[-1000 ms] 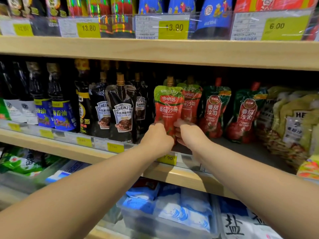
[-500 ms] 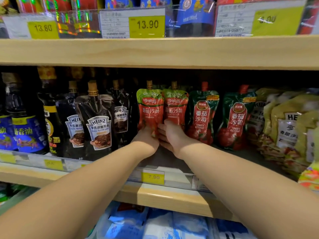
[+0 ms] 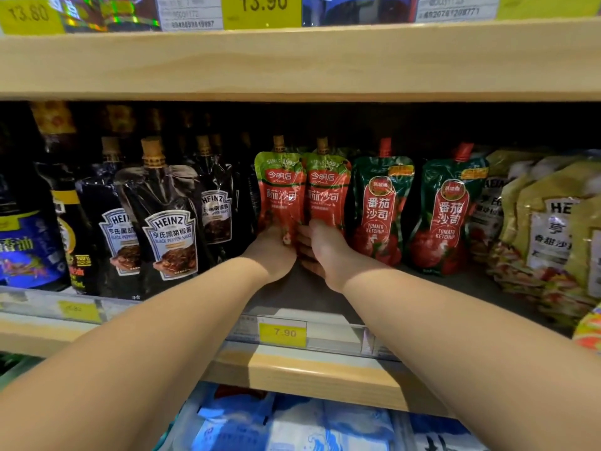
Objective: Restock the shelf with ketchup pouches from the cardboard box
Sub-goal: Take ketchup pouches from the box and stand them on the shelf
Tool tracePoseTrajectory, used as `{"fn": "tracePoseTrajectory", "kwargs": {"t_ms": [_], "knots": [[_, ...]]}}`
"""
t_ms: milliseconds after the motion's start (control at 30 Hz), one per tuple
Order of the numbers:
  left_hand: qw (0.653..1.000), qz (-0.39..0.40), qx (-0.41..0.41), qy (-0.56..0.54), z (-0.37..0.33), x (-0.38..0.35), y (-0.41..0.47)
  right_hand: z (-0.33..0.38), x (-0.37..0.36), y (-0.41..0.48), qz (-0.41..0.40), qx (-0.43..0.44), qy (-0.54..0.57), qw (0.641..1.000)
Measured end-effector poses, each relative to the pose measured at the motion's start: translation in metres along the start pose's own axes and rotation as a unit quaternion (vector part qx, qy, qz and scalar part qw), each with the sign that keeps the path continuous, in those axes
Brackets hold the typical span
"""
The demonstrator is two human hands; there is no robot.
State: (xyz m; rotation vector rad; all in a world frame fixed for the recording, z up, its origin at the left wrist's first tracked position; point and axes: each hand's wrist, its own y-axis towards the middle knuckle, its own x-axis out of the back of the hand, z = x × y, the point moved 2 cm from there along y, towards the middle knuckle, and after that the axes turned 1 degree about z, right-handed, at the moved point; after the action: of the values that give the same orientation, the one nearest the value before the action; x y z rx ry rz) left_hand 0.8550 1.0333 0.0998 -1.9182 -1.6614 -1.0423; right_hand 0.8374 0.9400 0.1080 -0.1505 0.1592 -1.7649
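Pouches [image 3: 302, 190] deeper on shelf (both grips low).

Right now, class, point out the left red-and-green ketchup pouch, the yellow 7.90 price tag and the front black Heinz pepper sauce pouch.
Left red-and-green ketchup pouch [image 3: 280, 190]: head view, label.
Yellow 7.90 price tag [image 3: 283, 333]: head view, digits.
Front black Heinz pepper sauce pouch [image 3: 170, 237]: head view, label.

View: one head-worn wide-angle camera; no second view to share any of the scene.
Facing: forward, about level with the middle shelf [image 3: 302, 366], straight at its stock.
Nearness: close; both forearms run from the lower corners to the frame's centre.
Edges: upper shelf board [image 3: 292, 63] across the top, price tag [image 3: 282, 333] low centre, bent lines at the sides.
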Motion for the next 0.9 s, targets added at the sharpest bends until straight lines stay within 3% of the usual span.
{"fn": "tracePoseTrajectory", "kwargs": {"t_ms": [200,333,400,533,733,800,900], "knots": [[0.999,-0.042,0.022,0.004,0.003,0.007,-0.005,0.004,0.006,-0.006,-0.008,0.027,0.022,0.999],[0.994,-0.093,0.01,-0.053,0.001,0.018,-0.017,0.009,0.009,-0.017,-0.028,0.085,0.015,0.996],[0.986,-0.119,0.002,-0.12,0.0,0.026,-0.023,0.015,0.008,-0.029,-0.066,0.127,0.004,0.99],[0.936,-0.161,0.008,-0.313,-0.003,0.051,-0.056,0.015,-0.005,-0.069,-0.14,0.189,-0.038,0.971],[0.864,-0.277,0.054,-0.417,0.042,0.076,-0.158,-0.016,-0.058,-0.147,-0.087,0.354,-0.043,0.93],[0.85,-0.315,0.093,-0.413,0.081,0.07,-0.195,-0.047,-0.089,-0.168,-0.049,0.333,-0.032,0.941],[0.879,-0.29,0.178,-0.333,0.146,0.056,-0.232,-0.097,-0.133,-0.189,0.025,0.254,-0.015,0.967]]}}
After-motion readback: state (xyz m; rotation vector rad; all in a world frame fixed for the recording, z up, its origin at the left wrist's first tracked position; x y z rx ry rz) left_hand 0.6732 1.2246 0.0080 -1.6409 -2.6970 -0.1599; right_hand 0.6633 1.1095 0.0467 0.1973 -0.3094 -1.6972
